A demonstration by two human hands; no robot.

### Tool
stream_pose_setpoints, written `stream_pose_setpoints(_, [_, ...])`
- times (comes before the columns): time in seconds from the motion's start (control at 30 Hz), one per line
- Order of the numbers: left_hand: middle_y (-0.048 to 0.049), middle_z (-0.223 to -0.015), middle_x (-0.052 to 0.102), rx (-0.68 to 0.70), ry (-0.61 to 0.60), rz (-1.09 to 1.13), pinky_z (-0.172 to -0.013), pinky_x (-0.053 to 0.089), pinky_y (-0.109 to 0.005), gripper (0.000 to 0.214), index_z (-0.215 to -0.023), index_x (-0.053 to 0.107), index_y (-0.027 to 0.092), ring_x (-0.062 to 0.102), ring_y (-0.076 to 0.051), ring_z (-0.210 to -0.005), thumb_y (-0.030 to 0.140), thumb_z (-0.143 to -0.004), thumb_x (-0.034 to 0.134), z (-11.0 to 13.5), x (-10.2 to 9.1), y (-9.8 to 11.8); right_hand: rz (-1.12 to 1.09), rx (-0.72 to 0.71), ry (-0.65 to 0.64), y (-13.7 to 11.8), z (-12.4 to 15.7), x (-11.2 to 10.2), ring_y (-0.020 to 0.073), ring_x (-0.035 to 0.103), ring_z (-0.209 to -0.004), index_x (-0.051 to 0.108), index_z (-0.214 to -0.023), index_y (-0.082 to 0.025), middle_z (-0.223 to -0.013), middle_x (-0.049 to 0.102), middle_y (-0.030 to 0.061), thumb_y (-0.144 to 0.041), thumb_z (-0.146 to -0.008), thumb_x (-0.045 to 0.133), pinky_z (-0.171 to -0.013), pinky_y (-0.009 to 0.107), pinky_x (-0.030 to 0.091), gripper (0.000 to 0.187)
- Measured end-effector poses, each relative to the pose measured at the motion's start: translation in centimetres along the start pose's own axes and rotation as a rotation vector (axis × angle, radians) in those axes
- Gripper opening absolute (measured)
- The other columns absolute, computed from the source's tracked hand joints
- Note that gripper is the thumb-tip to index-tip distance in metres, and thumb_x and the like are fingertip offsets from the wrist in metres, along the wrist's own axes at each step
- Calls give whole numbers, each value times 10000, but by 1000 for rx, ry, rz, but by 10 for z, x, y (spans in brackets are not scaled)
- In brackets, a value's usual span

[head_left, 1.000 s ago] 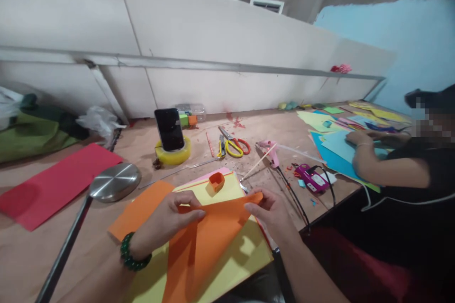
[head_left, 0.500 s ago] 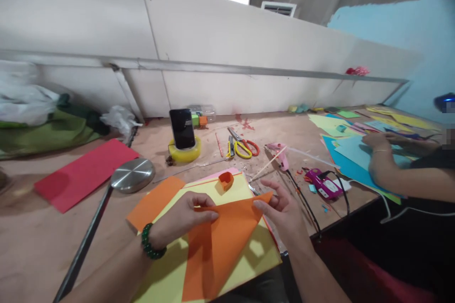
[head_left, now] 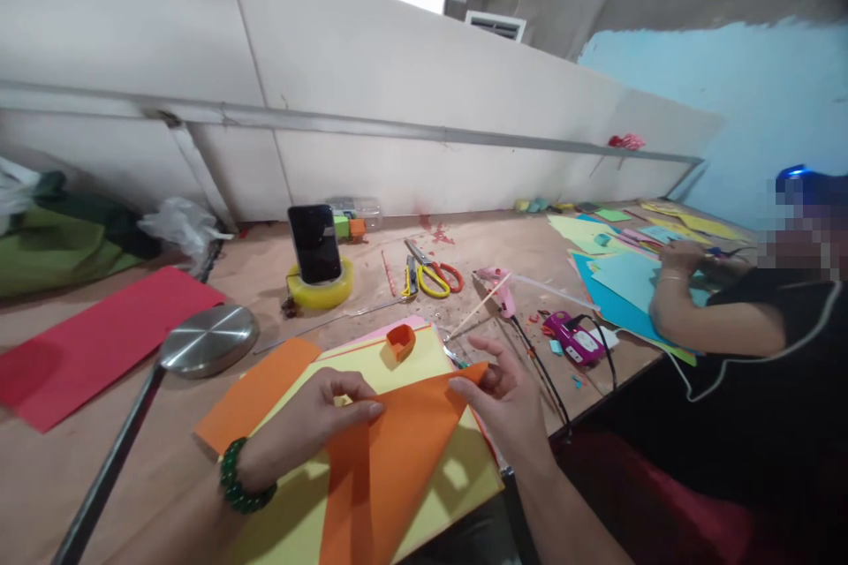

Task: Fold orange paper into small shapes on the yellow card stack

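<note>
An orange sheet of paper [head_left: 397, 450] is folded over at a slant above a yellow sheet [head_left: 457, 494]. My left hand [head_left: 324, 415], with a green bead bracelet [head_left: 239, 477] on the wrist, pinches the paper's upper left edge between thumb and fingers. At the pointed upper right corner, my right hand [head_left: 503, 397] grips the paper with thumb and fingers. Just beyond the fold, a small orange folded paper piece [head_left: 400, 342] rests on the yellow sheet. A second orange sheet [head_left: 255, 393] lies left of my left hand, partly under the yellow one.
Beyond my hands are scissors [head_left: 434, 278], a pink glue gun [head_left: 496, 290], and a phone [head_left: 314, 243] standing in a yellow tape roll [head_left: 324, 290]. A purple power strip [head_left: 575, 340] lies right. At left are a round metal disc [head_left: 209, 340] and red paper [head_left: 99, 344]. A co-worker [head_left: 729, 318] sits right.
The camera view has turned slightly right, so the scene sits further left. Both hands keep their hold on the orange paper, with little visible change in the fold.
</note>
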State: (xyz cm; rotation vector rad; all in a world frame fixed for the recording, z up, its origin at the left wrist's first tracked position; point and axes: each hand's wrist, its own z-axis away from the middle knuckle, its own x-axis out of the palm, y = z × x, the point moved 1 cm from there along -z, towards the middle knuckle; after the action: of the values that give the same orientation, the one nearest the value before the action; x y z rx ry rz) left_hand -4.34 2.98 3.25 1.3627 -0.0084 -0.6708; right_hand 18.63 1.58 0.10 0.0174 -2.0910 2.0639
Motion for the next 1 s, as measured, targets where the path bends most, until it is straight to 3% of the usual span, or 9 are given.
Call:
stream_pose_setpoints(0.17, [-17, -681, 677, 35, 2, -48, -691, 438, -264, 292, -608, 660, 186, 577, -180, -701, 462, -702, 642, -1, -2, -3, -29, -73, 23, -4, -2, -3, 158, 669, -633, 571, -1098, -195, -671, 691, -19, -378, -660, 823, -597, 258, 550, 537])
stream_pose_setpoints(0.3, [-15, -673, 669, 47, 4, -45, -697, 438, -265, 292, -600, 647, 184, 572, -175, -693, 459, -697, 639, -2, -1, -4, -39, -52, -7, -12, -5, -6, 154, 663, -623, 559, -1071, -203, -644, 679, -33, -343, -630, 844, -603, 257, 547, 544])
stream_pose_setpoints(0.5, [-11, -646, 651, -62, 6, -24, -662, 422, -265, 305, -617, 641, 177, 557, -183, -689, 480, -652, 654, -2, -1, -4, 26, -70, 17, -9, -6, -11, 159, 668, -643, 540, -1111, -208, -670, 684, -32, -311, -629, 844, -618, 261, 545, 579])
stream_pose_setpoints(0.73, [11, -599, 610, -69, 8, -26, -634, 406, -254, 316, -579, 614, 180, 527, -164, -650, 488, -637, 654, -2, -2, -2, 174, -106, 44, -10, -5, -9, 185, 676, -657, 562, -1139, -191, -674, 705, -1, -343, -654, 812, -645, 300, 553, 566])
stream_pose_setpoints(1.0, [15, -601, 633, -60, 26, -91, -636, 411, -251, 303, -583, 643, 191, 554, -168, -653, 487, -649, 650, 1, -6, 2, 155, -69, 52, -11, -8, -8, 175, 657, -584, 594, -1078, -186, -600, 676, -16, -422, -604, 826, -559, 276, 529, 578])
